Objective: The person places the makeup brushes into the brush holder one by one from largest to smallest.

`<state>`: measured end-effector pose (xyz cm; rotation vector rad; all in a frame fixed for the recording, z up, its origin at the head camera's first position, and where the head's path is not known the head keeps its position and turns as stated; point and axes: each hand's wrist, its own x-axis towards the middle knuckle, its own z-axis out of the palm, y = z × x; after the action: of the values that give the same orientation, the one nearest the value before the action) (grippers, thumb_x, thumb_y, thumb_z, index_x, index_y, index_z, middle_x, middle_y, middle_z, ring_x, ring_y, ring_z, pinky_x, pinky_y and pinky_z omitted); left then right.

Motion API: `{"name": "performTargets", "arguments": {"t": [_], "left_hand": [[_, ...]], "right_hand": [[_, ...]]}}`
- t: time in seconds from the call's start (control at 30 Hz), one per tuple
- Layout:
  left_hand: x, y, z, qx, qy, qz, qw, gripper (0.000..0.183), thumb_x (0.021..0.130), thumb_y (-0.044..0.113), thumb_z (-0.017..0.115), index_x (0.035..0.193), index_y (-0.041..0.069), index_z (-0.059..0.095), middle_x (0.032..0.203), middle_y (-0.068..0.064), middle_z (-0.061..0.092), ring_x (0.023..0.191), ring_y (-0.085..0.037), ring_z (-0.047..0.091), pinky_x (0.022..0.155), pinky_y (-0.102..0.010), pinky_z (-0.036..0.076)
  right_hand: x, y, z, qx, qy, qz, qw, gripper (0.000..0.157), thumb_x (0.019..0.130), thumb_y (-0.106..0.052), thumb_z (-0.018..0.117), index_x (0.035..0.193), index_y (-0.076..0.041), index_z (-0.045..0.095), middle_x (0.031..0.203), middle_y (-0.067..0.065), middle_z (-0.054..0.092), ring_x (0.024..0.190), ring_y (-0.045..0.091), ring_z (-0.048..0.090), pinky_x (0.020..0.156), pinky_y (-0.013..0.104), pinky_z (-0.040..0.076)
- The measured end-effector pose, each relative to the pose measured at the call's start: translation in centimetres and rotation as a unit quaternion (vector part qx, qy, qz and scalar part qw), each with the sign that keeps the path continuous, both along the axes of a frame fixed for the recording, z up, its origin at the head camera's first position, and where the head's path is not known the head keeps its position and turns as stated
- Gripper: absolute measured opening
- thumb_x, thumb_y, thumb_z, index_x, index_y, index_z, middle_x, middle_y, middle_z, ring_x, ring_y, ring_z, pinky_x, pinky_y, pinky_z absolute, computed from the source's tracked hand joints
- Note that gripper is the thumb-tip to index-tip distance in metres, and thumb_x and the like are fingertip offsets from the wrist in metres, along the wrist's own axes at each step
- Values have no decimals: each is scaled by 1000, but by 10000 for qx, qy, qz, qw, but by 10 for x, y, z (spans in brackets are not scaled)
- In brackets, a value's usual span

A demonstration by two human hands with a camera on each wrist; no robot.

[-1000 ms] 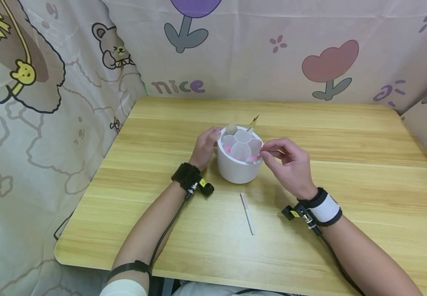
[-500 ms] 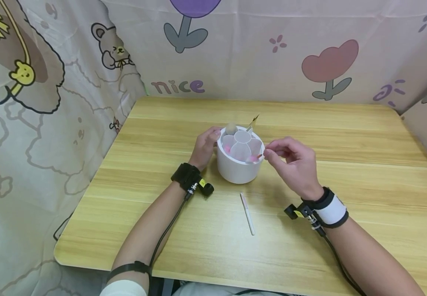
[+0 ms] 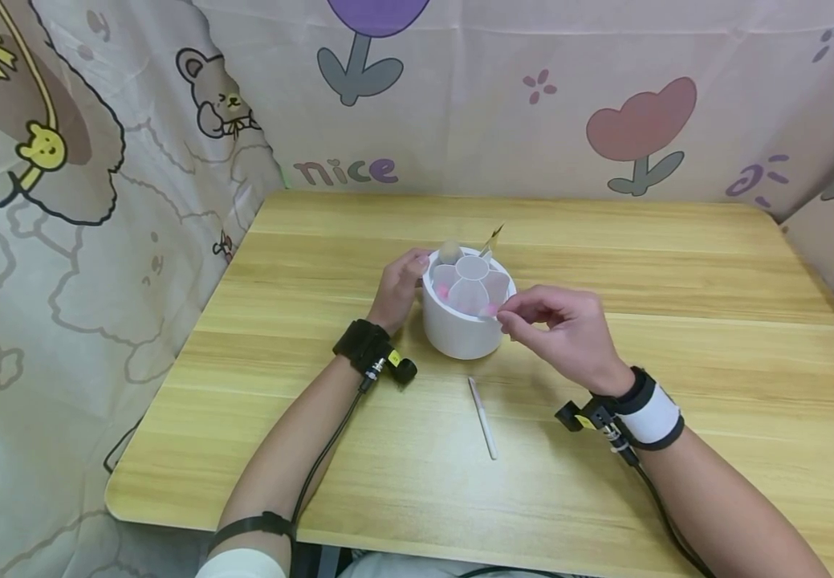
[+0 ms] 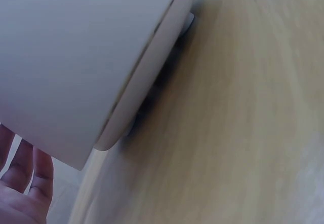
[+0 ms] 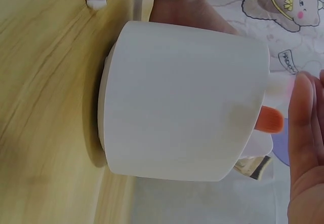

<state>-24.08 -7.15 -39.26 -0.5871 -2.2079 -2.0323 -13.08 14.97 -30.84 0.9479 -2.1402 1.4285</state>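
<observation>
A white round brush holder (image 3: 463, 335) with petal-shaped compartments stands upright on the table. My left hand (image 3: 396, 291) holds its left side, the thumb at the rim; in the left wrist view several fingers (image 4: 43, 171) lie against the wall. My right hand (image 3: 565, 331) is at the right front rim, thumb and index fingertips close together beside a pink tip (image 3: 490, 310). In the right wrist view those fingers are at the end of a blurred white-and-pink tuft (image 5: 279, 85); whether they pinch it is hidden. An orange tip (image 5: 269, 119) sticks up beside it.
A slim brush (image 3: 483, 419) with a pale handle lies on the table (image 3: 705, 369) in front of the holder. A brush with a dark, gold-coloured tip (image 3: 492, 238) and a pale round brush head (image 3: 449, 252) rise from the holder's back. A patterned curtain (image 3: 489, 120) hangs behind.
My right hand drew slightly right off the orange tip, then came down and left to the pink tip at the front rim. My left hand and the holder stay in place.
</observation>
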Motion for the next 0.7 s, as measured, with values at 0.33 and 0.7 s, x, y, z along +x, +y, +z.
{"name": "performTargets", "arguments": {"t": [0.33,0.7], "left_hand": [[-1,0,-1,11,9,-17,10000,49,94,42,38,114,4,63,111,-11,65,101,-21,60,88,-39,49],[-1,0,-1,-3,-11,-26,10000,51,94,43,39,114,3,63,109,-12,65,97,-23,60,87,-40,48]], "right_hand": [[1,-1,1,203,-117,415,9989,18,70,16,71,80,2,70,73,7,69,63,10,64,55,19,53],[6,-2,1,809,-169,523,9952,18,69,8,76,80,-6,72,71,1,70,61,5,63,55,18,53]]}}
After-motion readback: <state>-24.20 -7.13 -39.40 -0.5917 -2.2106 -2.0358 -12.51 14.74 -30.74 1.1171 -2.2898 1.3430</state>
